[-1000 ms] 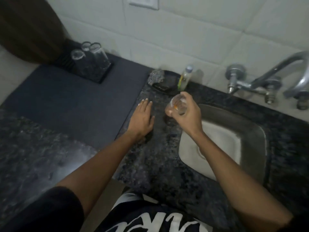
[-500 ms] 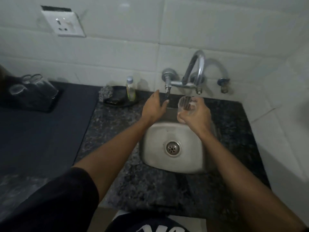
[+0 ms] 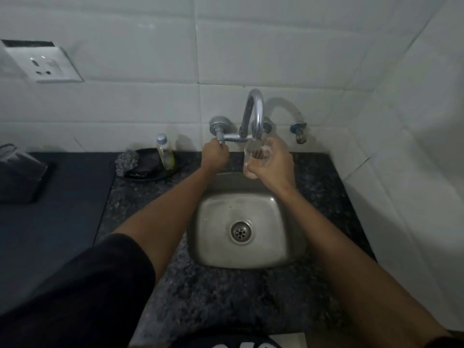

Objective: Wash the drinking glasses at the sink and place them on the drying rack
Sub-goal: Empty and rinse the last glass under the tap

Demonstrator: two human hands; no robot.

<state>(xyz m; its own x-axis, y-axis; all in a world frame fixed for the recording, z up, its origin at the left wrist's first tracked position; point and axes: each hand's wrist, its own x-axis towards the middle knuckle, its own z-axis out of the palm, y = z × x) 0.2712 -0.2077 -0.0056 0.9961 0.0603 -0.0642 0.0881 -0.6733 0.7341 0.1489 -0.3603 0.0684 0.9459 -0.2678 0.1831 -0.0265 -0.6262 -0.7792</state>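
R hand [image 3: 275,165] grip curled round 1 glass [image 3: 256,156] under tap spout [image 3: 256,114], above sink [image 3: 291,222] at 12 o'clock. L hand [image 3: 214,156] grip pinches tap handle [image 3: 221,140]. 1 bottle [image 3: 165,151], yellowish liquid, on bench [image 3: 150,197] at 10.

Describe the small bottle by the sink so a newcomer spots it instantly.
Start at the steel sink, then look left along the back wall. There, on a dark dish, stands the bottle: clear, upright, holding yellowish liquid, unlike the crumpled scrubber beside it.
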